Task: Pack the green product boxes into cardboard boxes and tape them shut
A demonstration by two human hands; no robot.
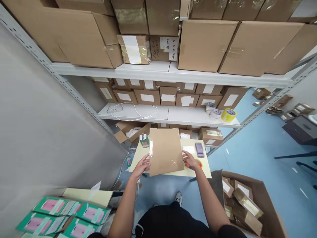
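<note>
A large brown cardboard piece (pixel 166 150), with clear tape on its left edge and lower right, lies over the small pale table (pixel 138 159). Whether it is a closed box or a flat sheet I cannot tell. My left hand (pixel 141 168) grips its left edge, fingers partly hidden at the side. On the opposite edge is my right hand (pixel 190 159), its fingertips against the cardboard. Just under the right hand sits an orange tape roll or dispenser (pixel 199 163), partly covered. Behind it are a white paper (pixel 188 149) and a purple phone-like item (pixel 199 150).
A green box (pixel 144 140) stands at the table's back left. Metal shelving (pixel 173 76) full of cartons rises ahead, with tape rolls (pixel 228 115) and a white cable (pixel 135 112). A big carton (pixel 266 201) of small boxes is at right; green packages (pixel 53 205) lie lower left.
</note>
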